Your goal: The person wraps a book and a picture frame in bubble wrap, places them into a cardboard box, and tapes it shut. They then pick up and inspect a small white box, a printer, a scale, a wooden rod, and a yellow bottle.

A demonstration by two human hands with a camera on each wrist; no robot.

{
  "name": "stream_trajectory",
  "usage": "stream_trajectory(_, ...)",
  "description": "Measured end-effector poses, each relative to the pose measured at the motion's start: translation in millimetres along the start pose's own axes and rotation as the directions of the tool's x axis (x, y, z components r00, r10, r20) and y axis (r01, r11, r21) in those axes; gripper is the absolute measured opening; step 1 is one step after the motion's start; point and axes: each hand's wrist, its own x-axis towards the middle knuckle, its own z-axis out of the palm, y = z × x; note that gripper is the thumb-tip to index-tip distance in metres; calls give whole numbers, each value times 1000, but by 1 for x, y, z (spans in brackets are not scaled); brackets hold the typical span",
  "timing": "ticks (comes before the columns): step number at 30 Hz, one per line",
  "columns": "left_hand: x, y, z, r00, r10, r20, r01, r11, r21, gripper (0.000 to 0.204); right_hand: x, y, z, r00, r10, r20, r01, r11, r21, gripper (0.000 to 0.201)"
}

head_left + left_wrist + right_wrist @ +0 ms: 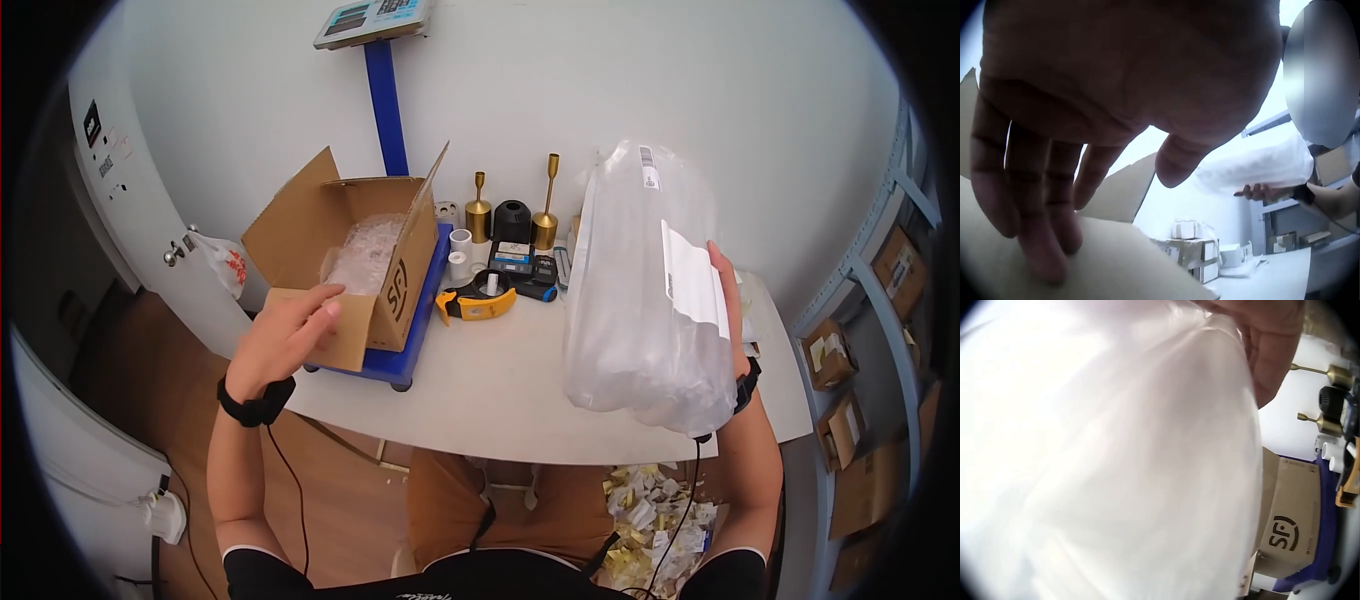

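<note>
A cardboard box [396, 295] with its flaps up stands on the blue platform scale [428, 310]; clear bubble wrap [366, 252] lies inside. My left hand [285, 335] is over the box's near flap [345, 335], its fingertips resting on the cardboard with the fingers loosely extended. On the right, my right hand [728, 300] holds up a large, puffy translucent plastic package [640, 300] with a white label on it. In the right wrist view my fingers [1270, 369] bend around the edge of that package, which fills most of the picture.
Behind the box rises the scale's blue post with its display [375, 22]. Mid-table stand gold candle holders [478, 220], a yellow-and-black tape dispenser [476, 298], white rolls [459, 263] and black devices. A shelf rack [870, 290] with boxes is at right; paper scraps [655, 530] lie below.
</note>
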Motion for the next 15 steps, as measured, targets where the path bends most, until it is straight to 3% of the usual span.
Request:
stream_trajectory(1, 2, -9, 4, 989, 31, 144, -23, 998, -61, 45, 4, -5, 4, 1000, 13, 19, -13, 1000, -6, 54)
stream_trajectory(2, 5, -10, 10, 991, 48, 122, -57, 996, 72, 50, 13, -10, 3, 998, -6, 64, 6, 1000, -12, 47)
stream_trajectory(3, 10, -15, 18, 991, 45, 123, -55, 996, 75, 50, 18, -14, 7, 998, -3, 65, 4, 1000, -10, 47)
stream_trajectory(5, 21, -26, 31, 979, 188, 83, -200, 960, 194, 53, 22, -23, 24, 984, 11, 178, -17, 999, 35, 45)
stream_trajectory(7, 24, -15, 36, 980, 166, 113, -189, 952, 240, 54, 22, -24, 51, 984, -20, 179, 18, 1000, 14, 43)
stream_trajectory(8, 26, -13, 42, 933, 359, 32, -350, 884, 310, 55, 25, -24, 64, 986, -92, 139, 98, 995, -31, 41)
stream_trajectory(9, 28, -12, 49, 840, 541, -32, -487, 780, 393, 56, 29, -26, 73, 981, -167, 102, 175, 982, -76, 41)
stream_trajectory(10, 33, -17, 59, 853, 522, 2, -498, 812, 304, 61, 33, -31, 76, 972, -92, 214, 96, 995, -9, 38)
stream_trajectory(11, 35, -17, 67, 855, 518, -3, -493, 815, 306, 61, 38, -32, 81, 972, -89, 220, 94, 996, -11, 38)
stream_trajectory(13, 37, -6, 79, 895, 443, 53, -441, 859, 261, 67, 50, -33, 89, 933, -189, 307, 244, 958, -150, 35)
stream_trajectory(15, 35, 7, 83, 921, 372, 113, -387, 849, 359, 72, 62, -32, 94, 873, -275, 402, 398, 879, -264, 36)
